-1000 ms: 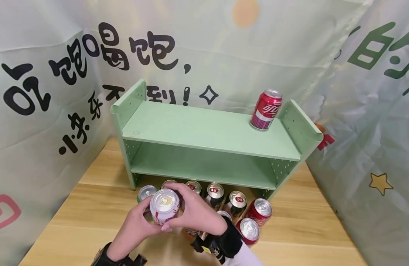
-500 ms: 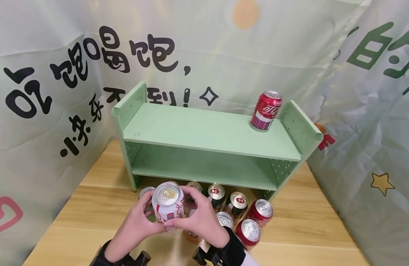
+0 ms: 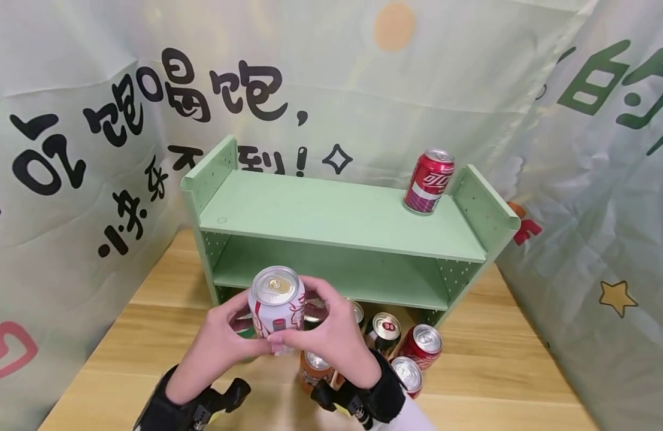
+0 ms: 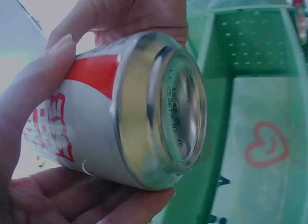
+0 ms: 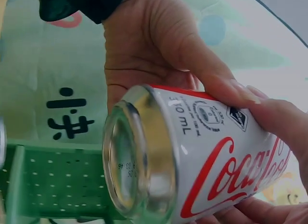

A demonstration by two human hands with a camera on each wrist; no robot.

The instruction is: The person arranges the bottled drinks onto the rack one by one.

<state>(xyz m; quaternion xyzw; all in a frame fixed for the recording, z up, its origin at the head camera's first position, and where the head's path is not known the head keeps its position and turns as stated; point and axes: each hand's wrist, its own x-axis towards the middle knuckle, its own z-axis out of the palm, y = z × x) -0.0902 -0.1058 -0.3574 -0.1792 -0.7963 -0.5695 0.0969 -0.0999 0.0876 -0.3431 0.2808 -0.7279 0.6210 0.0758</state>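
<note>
The left hand (image 3: 223,336) and the right hand (image 3: 338,336) grip the white can (image 3: 277,308) between them from opposite sides, presumably to balance it upright, while the green shelf (image 3: 336,209) stands just beyond both hands.

Item: one white-and-red can (image 4: 91,103), tilted, metal base turned outward and stamped with small dark code. Holder, first: the person's left hand (image 4: 10,123), thumb at one side, fingers curled round the other. Holder, second: the right hand (image 4: 139,14), thumb on the can. Behind, as I see it: green shelf (image 4: 216,142), end panel perforated; pale cloth (image 4: 288,98); red heart print (image 4: 281,149).
</note>
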